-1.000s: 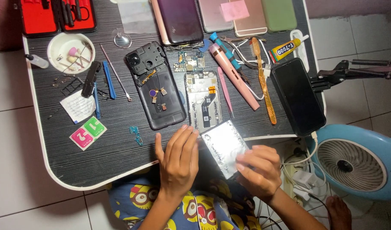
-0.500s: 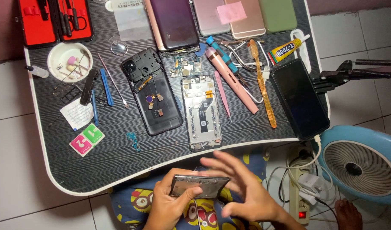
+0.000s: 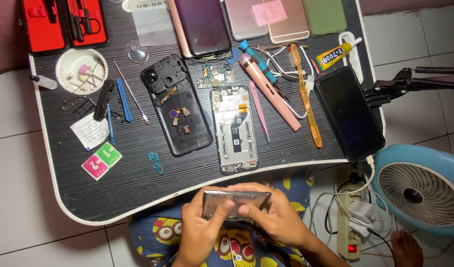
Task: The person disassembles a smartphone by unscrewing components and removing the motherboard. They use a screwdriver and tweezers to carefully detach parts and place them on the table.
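Note:
Both my hands hold a flat silvery phone battery (image 3: 235, 202) edge-on, just off the near edge of the dark striped table (image 3: 103, 190) and above my lap. My left hand (image 3: 199, 232) grips its left end with the thumb on top. My right hand (image 3: 274, 217) clasps its right end, fingers curled over the top edge. On the table just beyond lie an opened phone frame (image 3: 235, 129) with bare circuit parts and a black phone back cover (image 3: 178, 106).
Tweezers, a pink pen tool (image 3: 269, 91), an orange brush and a glue tube (image 3: 335, 54) lie at the right. A dark phone (image 3: 349, 112) rests at the right edge. Several phones line the back. A red tool case, white dish, fan (image 3: 420, 190) and power strip surround.
The battery has been lifted off the table's near edge toward my lap and turned from lying flat to edge-on. Both hands have closed around its ends.

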